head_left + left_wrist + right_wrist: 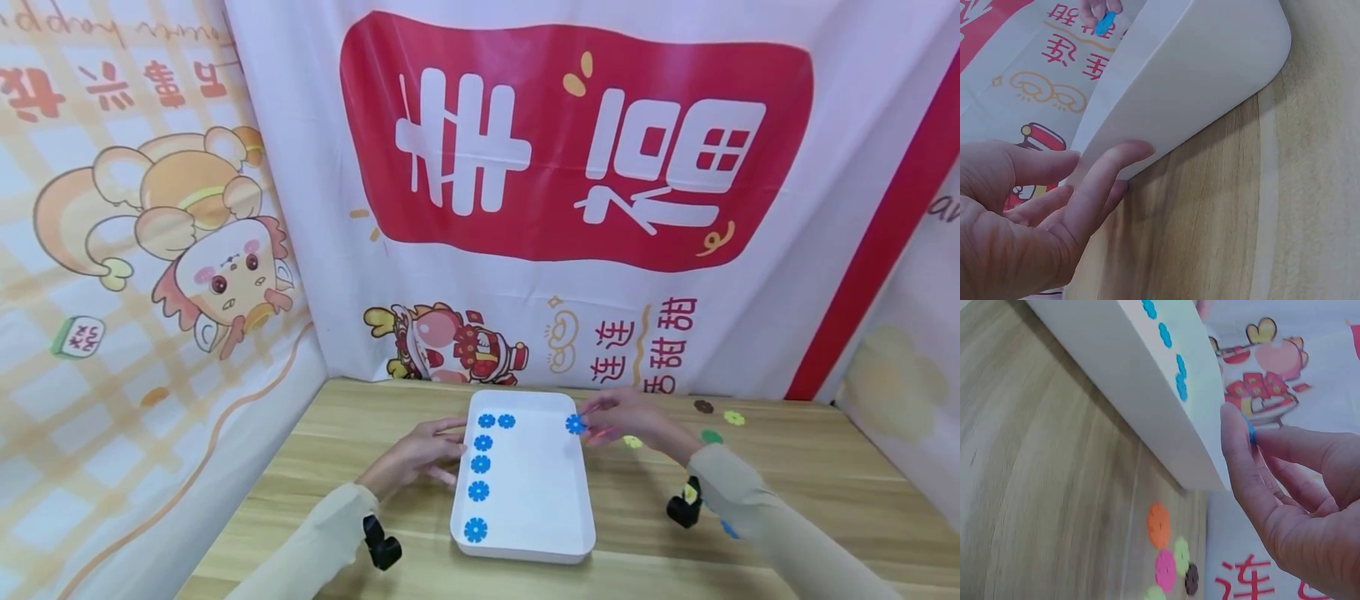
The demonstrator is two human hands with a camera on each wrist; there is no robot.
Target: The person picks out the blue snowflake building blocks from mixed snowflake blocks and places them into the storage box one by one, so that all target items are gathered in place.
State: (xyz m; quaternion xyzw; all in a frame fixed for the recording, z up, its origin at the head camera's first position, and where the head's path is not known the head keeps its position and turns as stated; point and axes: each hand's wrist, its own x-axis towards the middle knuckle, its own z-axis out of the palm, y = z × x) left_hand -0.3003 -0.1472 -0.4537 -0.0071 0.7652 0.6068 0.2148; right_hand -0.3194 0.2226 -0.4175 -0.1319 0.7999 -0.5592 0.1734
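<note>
A white rectangular tray [534, 492] lies lengthwise before me, with several blue snowflake discs [478, 491] in a column along its left side and a second one beside the top disc. My right hand [630, 415] pinches another blue snowflake disc [575, 424] between thumb and fingertips, over the tray's far right corner. In the right wrist view only a sliver of this held disc [1251, 432] shows. My left hand [422, 450] touches the tray's left side, its fingers loosely extended along the outer wall [1172, 94] and the thumb at the rim.
Right of the tray lie loose discs on the wooden table [637, 533]: brown [703, 406], yellow [733, 417], green [712, 437], and a blue one [730, 528] partly behind the right forearm. Orange [1159, 525] and pink [1165, 570] discs appear in the right wrist view. Printed cloth hangs behind.
</note>
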